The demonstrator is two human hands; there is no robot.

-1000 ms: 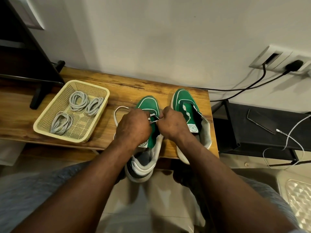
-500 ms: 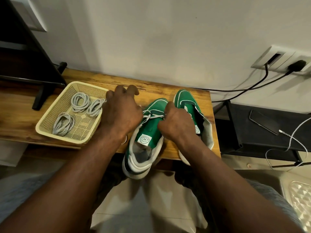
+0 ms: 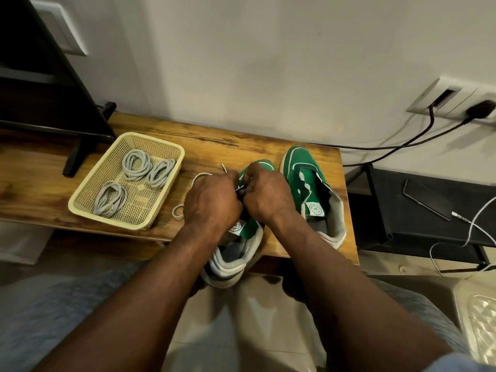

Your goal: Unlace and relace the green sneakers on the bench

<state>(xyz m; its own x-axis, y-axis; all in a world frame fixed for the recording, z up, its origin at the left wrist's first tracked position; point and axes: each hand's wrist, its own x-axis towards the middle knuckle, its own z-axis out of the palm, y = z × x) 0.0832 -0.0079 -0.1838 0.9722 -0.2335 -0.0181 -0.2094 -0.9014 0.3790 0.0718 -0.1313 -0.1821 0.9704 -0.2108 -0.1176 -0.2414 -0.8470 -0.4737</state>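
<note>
Both left hand (image 3: 212,201) and right hand (image 3: 268,198) pinch the lace (image 3: 199,175) over the near sneaker (image 3: 251,229); I note slack trailing leftward, nearer the left.

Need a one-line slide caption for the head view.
Left hand and right hand pinch a white lace over one green sneaker on the bench; second sneaker alongside.

Worktop (image 3: 241,140): wood-grain plank, long side against the wall.
Far left: black stand foot (image 3: 77,154) rests on it.
Left: cream mesh basket (image 3: 107,220) holding three grey lace coils (image 3: 110,198).
Middle: near green sneaker (image 3: 233,253), toe toward the wall, heel overhanging the front edge.
Between basket and near green sneaker: white lace (image 3: 200,176) trailing loose on the wood.
Right end: far green sneaker (image 3: 300,167), toe toward the wall, tongue flopped open.
</note>
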